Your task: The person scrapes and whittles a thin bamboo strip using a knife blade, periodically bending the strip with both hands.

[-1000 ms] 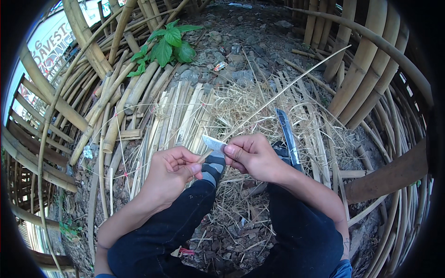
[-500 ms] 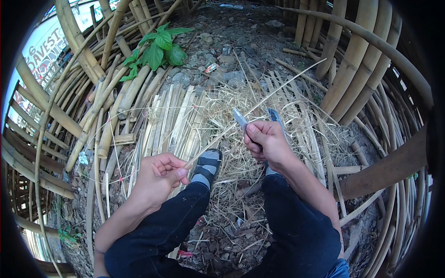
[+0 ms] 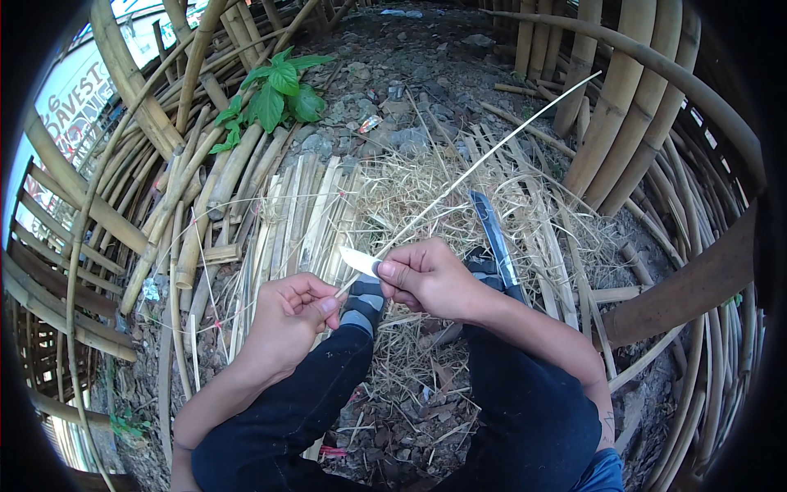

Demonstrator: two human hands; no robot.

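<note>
- Strip of bamboo (image 3: pixel 492 154) ran long and thin from the hands up to the right, above the shavings (image 3: pixel 426 189).
- Left hand (image 3: pixel 288 316) pinched its near end.
- Right hand (image 3: pixel 426 277) gripped a knife (image 3: pixel 359 261), blade pointing left.

My arms are bare to the elbow, with a blue sleeve edge (image 3: pixel 602 476) above my right one. I wear dark trousers (image 3: pixel 525 410) and a grey-and-black striped sock (image 3: pixel 365 299), just beyond the trousers' left leg.

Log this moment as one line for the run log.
left hand: pinches bamboo strip end | right hand: grips small knife against strip | big knife: lying on shavings
</note>
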